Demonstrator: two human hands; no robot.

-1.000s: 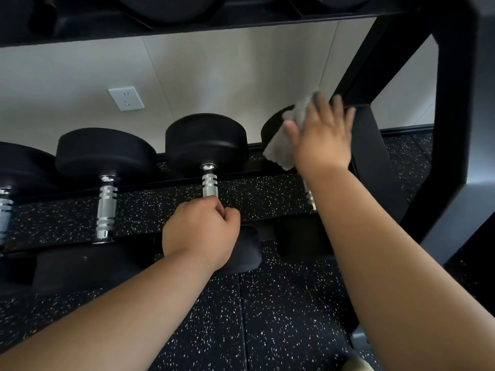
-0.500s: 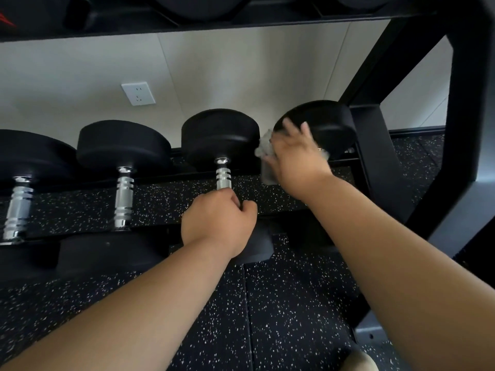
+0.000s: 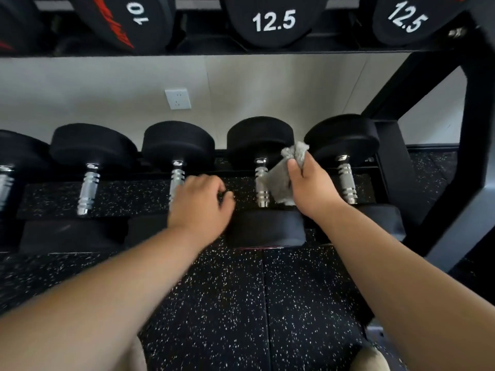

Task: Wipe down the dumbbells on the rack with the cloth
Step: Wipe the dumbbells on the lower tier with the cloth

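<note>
Cloth (image 3: 281,180) in right hand (image 3: 312,187) beside dumbbell handle (image 3: 261,183)

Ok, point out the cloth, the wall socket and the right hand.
cloth (image 3: 280,186), head view, its hanging lower fold.
wall socket (image 3: 177,99), head view, middle of the plate.
right hand (image 3: 316,187), head view, back of hand.

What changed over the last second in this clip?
The right hand drew the cloth off the far head of the rightmost dumbbell, down between the two rightmost handles, gripping it bunched. The left hand left the handle of the second-from-right dumbbell, shifting left. Both dumbbells stayed put.
</note>
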